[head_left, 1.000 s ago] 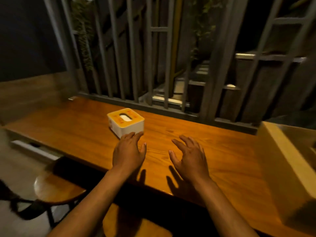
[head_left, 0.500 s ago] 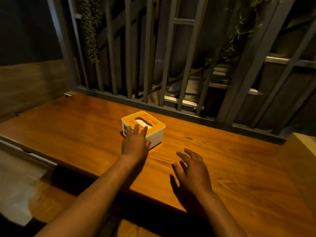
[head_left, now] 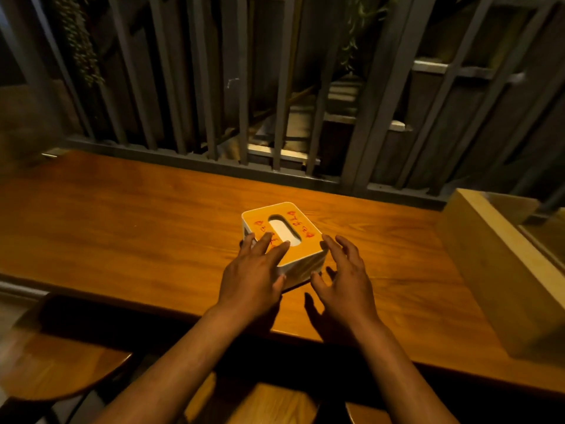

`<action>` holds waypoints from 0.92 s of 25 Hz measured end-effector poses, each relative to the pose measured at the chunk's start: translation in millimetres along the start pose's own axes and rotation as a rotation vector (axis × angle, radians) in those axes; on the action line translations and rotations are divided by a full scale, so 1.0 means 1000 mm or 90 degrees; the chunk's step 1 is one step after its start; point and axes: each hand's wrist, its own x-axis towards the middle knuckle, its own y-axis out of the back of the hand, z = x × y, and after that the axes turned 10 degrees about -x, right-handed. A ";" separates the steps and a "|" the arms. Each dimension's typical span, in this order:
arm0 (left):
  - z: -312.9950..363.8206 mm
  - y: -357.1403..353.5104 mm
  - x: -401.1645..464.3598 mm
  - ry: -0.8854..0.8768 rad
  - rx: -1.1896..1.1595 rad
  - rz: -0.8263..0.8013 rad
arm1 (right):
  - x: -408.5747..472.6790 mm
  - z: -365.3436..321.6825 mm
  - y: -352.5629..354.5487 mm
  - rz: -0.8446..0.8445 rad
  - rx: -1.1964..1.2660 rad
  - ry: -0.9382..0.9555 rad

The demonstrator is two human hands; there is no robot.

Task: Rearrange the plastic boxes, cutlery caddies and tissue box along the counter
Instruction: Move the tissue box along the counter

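A white tissue box (head_left: 305, 232) with an orange top and an oval slot sits on the wooden counter (head_left: 122, 215), a little right of centre. My left hand (head_left: 253, 270) lies over its near left corner, fingers on the orange top and thumb against the near side. Just off the box's near right corner, my right hand (head_left: 342, 270) hovers with spread fingers and nothing in it. No plastic boxes or cutlery caddies are in sight.
A tall pale wooden box (head_left: 495, 270) stands on the counter at the right end. Grey metal railing bars (head_left: 195, 87) run along the counter's far edge. Round wooden stools (head_left: 55, 368) (head_left: 269, 402) sit below the near edge.
My left hand went from just short of the tissue box to resting on it. The box now sits further right along the counter. My right hand moved up beside it.
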 end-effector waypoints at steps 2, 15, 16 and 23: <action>0.027 -0.011 -0.007 -0.026 -0.008 -0.026 | -0.010 0.019 0.018 0.006 -0.007 0.003; 0.224 -0.099 -0.004 -0.117 -0.029 -0.104 | -0.070 0.182 0.155 0.018 -0.184 0.018; 0.230 -0.103 0.002 -0.123 -0.007 -0.094 | -0.065 0.187 0.161 0.026 -0.210 0.036; 0.247 -0.115 0.065 -0.108 0.121 -0.027 | -0.005 0.181 0.165 -0.068 -0.334 0.043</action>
